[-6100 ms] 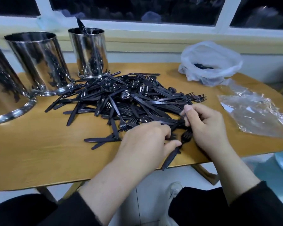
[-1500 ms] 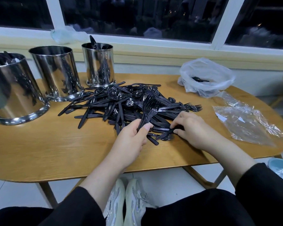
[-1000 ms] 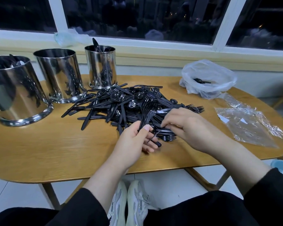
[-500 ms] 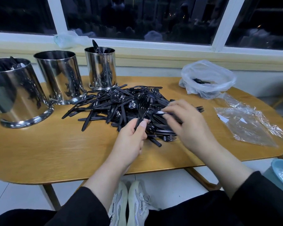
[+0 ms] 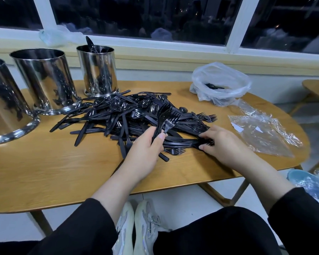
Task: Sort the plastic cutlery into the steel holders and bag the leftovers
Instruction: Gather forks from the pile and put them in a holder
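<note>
Nearest the camera, the left hand (image 5: 145,151) is gripping a small bunch of black plastic forks (image 5: 166,116) by their handles, thumb and fingers curled round them, the tines fanning up above the heap. Half a second ago the right hand (image 5: 223,144) was reaching deeper over the pile; now it is sitting back at the near right edge, its fingers curling round another fork (image 5: 204,143) that is lying flat on the tangle. That suggests the person is gathering forks one at a time into the left-hand bunch, and the sorting is only getting going.

Behind the hands, the pile of mixed cutlery (image 5: 118,115) is spreading across the middle of the wooden table (image 5: 44,172), and it looks no smaller than before, so most of the job is left.

To the right, a flat crinkled clear wrapper (image 5: 261,135) is lying well apart from the pile, and beyond it an open white plastic bag (image 5: 219,83) is holding one or two dark pieces.

Farthest left, three steel holders (image 5: 42,78) are standing in a row; the one nearest the window has a black utensil sticking out.
</note>
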`<action>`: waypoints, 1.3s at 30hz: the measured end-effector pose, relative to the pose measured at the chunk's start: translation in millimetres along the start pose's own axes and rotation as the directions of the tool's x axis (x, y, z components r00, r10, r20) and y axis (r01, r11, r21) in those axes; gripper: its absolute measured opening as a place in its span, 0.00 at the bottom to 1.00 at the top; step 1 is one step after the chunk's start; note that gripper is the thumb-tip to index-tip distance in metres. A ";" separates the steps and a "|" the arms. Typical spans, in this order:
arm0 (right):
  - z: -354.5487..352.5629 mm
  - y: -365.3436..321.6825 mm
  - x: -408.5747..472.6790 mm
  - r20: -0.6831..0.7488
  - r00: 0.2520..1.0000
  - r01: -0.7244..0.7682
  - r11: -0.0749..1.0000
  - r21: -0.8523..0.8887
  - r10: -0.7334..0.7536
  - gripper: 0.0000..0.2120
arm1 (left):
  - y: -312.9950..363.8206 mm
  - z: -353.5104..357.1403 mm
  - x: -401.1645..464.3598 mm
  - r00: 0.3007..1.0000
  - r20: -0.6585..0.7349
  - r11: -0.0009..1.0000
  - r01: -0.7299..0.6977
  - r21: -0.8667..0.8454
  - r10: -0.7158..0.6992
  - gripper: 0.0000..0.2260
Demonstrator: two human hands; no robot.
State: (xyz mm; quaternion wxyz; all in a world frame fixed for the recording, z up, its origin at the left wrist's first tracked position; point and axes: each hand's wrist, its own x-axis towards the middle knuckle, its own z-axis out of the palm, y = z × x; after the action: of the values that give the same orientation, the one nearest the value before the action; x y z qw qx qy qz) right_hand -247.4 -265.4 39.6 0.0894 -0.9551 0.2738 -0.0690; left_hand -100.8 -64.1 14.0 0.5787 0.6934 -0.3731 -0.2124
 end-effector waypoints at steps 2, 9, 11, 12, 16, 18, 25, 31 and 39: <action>2.6 0.4 -0.2 0.002 1.000 0.005 1.000 -0.009 -0.005 0.19 | -4.1 -1.2 -0.3 1.000 -0.013 0.996 0.010 -0.084 -0.011 0.10; 4.8 1.5 1.2 -0.028 1.000 0.012 1.000 0.003 -0.012 0.12 | -0.6 -2.1 -4.1 1.000 0.026 0.991 0.008 -0.131 -0.004 0.18; 5.5 1.9 0.4 -0.036 0.999 -0.001 1.000 0.016 0.002 0.13 | -2.5 -2.8 -3.9 1.000 0.016 0.991 0.012 -0.131 -0.010 0.14; 5.7 2.3 -0.4 -0.044 0.999 -0.012 1.000 0.025 0.013 0.13 | -3.5 -3.4 -3.8 1.000 0.009 0.990 0.015 -0.139 -0.013 0.11; 6.6 2.8 -4.3 -0.081 0.994 -0.065 0.996 0.061 0.070 0.13 | -5.4 -3.3 -3.7 1.000 0.005 0.990 0.024 -0.141 -0.024 0.10; 7.7 2.7 -6.3 -0.066 0.994 -0.085 0.994 0.072 0.090 0.13 | -4.2 -2.8 -4.2 1.000 0.017 0.987 0.022 -0.158 -0.020 0.10; 7.3 -0.1 -12.4 -0.058 0.988 -0.138 0.988 0.070 0.142 0.19 | 1.6 -2.6 -6.7 1.000 0.019 0.985 0.011 -0.174 -0.008 0.20; 7.5 -2.6 -19.0 -0.022 0.987 -0.155 0.985 0.070 0.157 0.20 | -1.2 -1.8 -5.8 1.000 0.010 0.986 0.009 -0.165 -0.007 0.18; 13.6 -0.9 -20.8 -0.072 0.966 -0.204 0.907 0.369 0.247 0.08 | -4.1 -2.5 -6.5 1.000 0.011 0.989 0.011 -0.148 -0.010 0.15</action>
State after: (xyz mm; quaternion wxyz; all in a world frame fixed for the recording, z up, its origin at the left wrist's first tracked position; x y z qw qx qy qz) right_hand -261.9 -251.7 24.8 0.2532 -0.8790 0.3700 -0.1626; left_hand -102.0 -57.3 9.7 0.6255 0.6495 -0.3554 -0.2460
